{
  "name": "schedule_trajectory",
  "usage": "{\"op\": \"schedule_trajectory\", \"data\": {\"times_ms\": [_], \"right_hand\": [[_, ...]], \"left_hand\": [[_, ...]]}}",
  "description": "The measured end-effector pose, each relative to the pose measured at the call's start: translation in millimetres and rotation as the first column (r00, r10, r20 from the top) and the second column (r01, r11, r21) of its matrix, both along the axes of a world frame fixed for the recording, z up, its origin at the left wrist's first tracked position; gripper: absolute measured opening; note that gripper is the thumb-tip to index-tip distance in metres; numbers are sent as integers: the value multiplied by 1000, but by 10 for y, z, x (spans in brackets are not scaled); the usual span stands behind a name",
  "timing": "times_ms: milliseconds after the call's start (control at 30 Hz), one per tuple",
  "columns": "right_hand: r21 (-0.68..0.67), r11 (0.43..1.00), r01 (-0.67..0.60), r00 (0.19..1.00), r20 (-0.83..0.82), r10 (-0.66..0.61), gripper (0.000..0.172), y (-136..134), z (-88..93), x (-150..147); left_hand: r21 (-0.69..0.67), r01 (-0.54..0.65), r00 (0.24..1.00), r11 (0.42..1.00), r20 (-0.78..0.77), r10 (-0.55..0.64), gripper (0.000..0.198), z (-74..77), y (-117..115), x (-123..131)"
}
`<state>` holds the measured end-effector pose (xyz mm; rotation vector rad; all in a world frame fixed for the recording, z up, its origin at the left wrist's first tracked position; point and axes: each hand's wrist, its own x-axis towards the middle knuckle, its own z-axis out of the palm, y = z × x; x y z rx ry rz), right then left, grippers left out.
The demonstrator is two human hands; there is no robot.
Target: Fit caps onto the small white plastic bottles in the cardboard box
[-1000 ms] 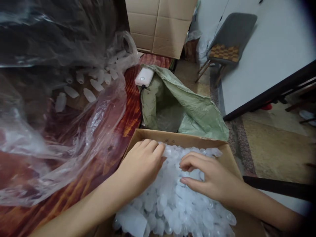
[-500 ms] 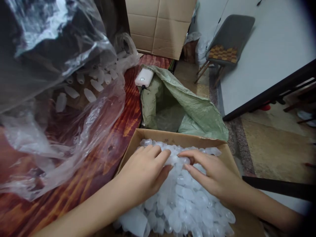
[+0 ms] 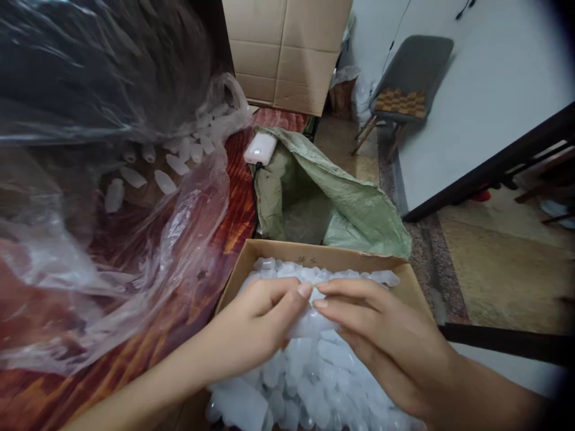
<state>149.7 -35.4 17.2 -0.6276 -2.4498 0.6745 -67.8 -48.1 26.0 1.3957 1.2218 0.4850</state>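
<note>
Above an open cardboard box (image 3: 287, 249), my two hands meet almost fingertip to fingertip. My left hand (image 3: 265, 314) is closed, its thumb pressed along the side of the index finger around a small translucent plastic piece (image 3: 316, 294) that is mostly hidden. My right hand (image 3: 381, 335) pinches at the same piece from the other side, with its index and middle fingers reaching to it and its thumb out of sight. Beneath them, a heap of frosted, translucent plastic pieces (image 3: 296, 377) fills the box.
A green woven sack (image 3: 359, 197) gapes behind the box, with a white power bank (image 3: 260, 148) and cable at its edge. Clear plastic sheeting (image 3: 179, 227) and loose plastic pieces (image 3: 165, 182) lie on the reddish wooden table (image 3: 240, 173). A grey chair (image 3: 415, 72) stands beyond.
My left hand has rolled so its thumb faces up, and my right hand has turned over with fingers straighter and closer to the left. The plastic piece between them is now more covered.
</note>
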Motion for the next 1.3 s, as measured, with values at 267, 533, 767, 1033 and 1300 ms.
{"op": "schedule_trajectory", "data": {"times_ms": [267,533,767,1033,1300], "right_hand": [[18,988,154,988,14,-154,28,10,25,-106],[179,984,-22,961,275,-28,59,123,26,67],[444,895,-44,997,75,12,17,-11,135,-227],[191,885,425,895,58,-442,41,325,126,-181],[58,995,83,813,574,-101,25,402,-218,-13]], "left_hand": [[166,-116,987,979,-91,132,49,-10,-8,12],[182,-77,994,980,-64,90,47,186,-65,-38],[267,-54,992,962,-100,83,45,141,-124,30],[938,61,825,341,-240,512,9,334,-87,-205],[221,608,393,763,-918,-47,8,-28,-132,-192]]}}
